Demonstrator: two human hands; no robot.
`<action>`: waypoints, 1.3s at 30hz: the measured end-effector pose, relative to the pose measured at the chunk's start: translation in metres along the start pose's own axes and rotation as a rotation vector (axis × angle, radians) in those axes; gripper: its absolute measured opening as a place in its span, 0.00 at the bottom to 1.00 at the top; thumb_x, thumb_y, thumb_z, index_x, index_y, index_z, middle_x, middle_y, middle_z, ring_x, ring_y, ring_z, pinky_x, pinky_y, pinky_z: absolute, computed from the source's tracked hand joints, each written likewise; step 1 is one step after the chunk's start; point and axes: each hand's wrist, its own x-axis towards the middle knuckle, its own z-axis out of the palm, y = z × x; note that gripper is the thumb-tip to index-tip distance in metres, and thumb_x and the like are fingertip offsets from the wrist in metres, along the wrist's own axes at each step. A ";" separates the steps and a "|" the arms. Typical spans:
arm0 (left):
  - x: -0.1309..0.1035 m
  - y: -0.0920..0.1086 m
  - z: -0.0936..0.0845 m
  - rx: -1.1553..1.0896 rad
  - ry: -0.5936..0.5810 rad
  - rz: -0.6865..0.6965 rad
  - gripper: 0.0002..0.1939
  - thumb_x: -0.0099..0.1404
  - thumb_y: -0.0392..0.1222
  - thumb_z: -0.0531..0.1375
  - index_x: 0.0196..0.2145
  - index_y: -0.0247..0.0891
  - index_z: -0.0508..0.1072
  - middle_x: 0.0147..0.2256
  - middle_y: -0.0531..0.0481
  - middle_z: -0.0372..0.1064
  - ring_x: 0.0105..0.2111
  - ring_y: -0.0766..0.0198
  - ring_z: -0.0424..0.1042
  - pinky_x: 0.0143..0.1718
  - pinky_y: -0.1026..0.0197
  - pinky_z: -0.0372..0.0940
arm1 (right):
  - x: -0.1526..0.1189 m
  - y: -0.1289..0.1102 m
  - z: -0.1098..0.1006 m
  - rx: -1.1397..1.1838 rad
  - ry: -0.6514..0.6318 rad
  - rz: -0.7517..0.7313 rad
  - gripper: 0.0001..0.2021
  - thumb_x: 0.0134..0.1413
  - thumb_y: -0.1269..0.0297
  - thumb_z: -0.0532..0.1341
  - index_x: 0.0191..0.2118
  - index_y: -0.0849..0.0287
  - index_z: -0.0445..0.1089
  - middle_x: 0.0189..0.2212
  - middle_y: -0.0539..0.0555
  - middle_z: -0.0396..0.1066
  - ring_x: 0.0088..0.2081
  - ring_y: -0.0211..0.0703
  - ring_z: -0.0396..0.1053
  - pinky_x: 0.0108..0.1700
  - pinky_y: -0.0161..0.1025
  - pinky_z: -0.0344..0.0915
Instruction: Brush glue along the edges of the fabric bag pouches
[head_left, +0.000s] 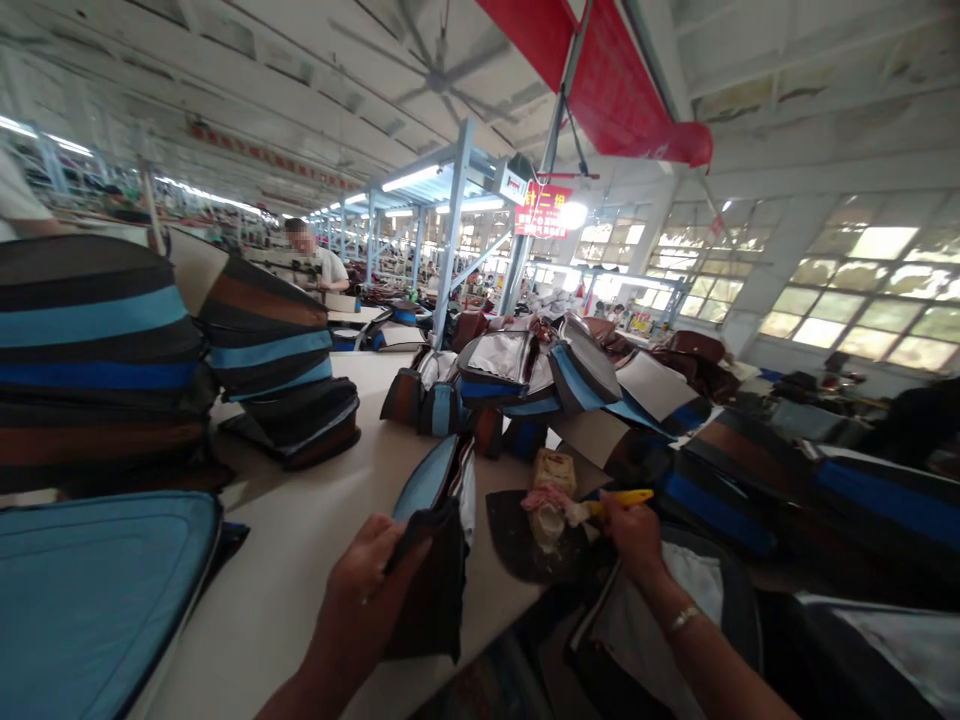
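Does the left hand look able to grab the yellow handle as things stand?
Probably not: the left hand is taken up holding a bag, and the right hand has its fingers around the yellow handle.

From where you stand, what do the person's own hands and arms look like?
Both the left hand and right hand are ungloved, with no sleeve showing on either forearm. A shiny, silver-coloured band circles the right wrist; a bright glint on the left hand is too small to identify.
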 end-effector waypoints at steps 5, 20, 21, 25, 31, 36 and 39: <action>0.013 0.032 0.007 -0.145 -0.149 0.031 0.15 0.68 0.51 0.56 0.29 0.41 0.74 0.31 0.52 0.63 0.35 0.61 0.67 0.38 0.62 0.61 | -0.006 -0.098 -0.063 0.448 0.097 -0.034 0.22 0.57 0.43 0.58 0.33 0.60 0.69 0.24 0.53 0.71 0.22 0.39 0.66 0.21 0.33 0.61; 0.022 0.049 0.016 -0.187 -0.236 -0.029 0.12 0.64 0.45 0.59 0.25 0.38 0.71 0.29 0.53 0.64 0.33 0.61 0.65 0.36 0.60 0.59 | -0.051 -0.181 -0.034 0.572 -0.160 -0.612 0.07 0.63 0.61 0.60 0.34 0.56 0.69 0.25 0.48 0.68 0.27 0.39 0.67 0.31 0.37 0.63; 0.022 0.048 0.015 -0.193 -0.239 -0.035 0.13 0.64 0.46 0.59 0.25 0.38 0.71 0.29 0.53 0.65 0.33 0.61 0.66 0.36 0.60 0.59 | -0.052 -0.181 -0.037 0.571 -0.116 -0.627 0.06 0.64 0.62 0.60 0.35 0.55 0.69 0.27 0.49 0.69 0.29 0.39 0.68 0.33 0.37 0.63; 0.023 0.046 0.012 -0.310 -0.282 -0.112 0.13 0.63 0.48 0.59 0.32 0.36 0.76 0.32 0.50 0.70 0.36 0.57 0.69 0.38 0.59 0.62 | -0.063 -0.181 -0.041 0.584 -0.120 -0.804 0.02 0.64 0.67 0.59 0.39 0.55 0.68 0.30 0.50 0.71 0.32 0.41 0.68 0.36 0.40 0.64; 0.019 0.046 0.011 -0.547 -0.308 -0.302 0.14 0.60 0.48 0.62 0.38 0.34 0.77 0.35 0.48 0.76 0.37 0.54 0.74 0.38 0.58 0.66 | -0.064 -0.163 -0.037 0.468 -0.066 -0.919 0.05 0.63 0.73 0.59 0.41 0.56 0.67 0.32 0.51 0.71 0.34 0.42 0.68 0.38 0.41 0.65; 0.018 0.046 0.014 -0.668 -0.328 -0.300 0.15 0.62 0.50 0.62 0.40 0.35 0.76 0.35 0.48 0.76 0.36 0.55 0.74 0.39 0.57 0.67 | -0.068 -0.153 -0.032 0.491 -0.084 -0.931 0.07 0.63 0.73 0.59 0.44 0.56 0.67 0.35 0.52 0.72 0.37 0.42 0.69 0.39 0.40 0.66; 0.017 0.047 0.018 -0.328 -0.230 -0.082 0.12 0.65 0.48 0.59 0.35 0.36 0.77 0.33 0.48 0.73 0.35 0.57 0.72 0.38 0.59 0.66 | -0.063 -0.150 -0.036 0.441 -0.034 -0.912 0.05 0.64 0.71 0.58 0.42 0.56 0.68 0.32 0.50 0.71 0.35 0.40 0.69 0.39 0.39 0.66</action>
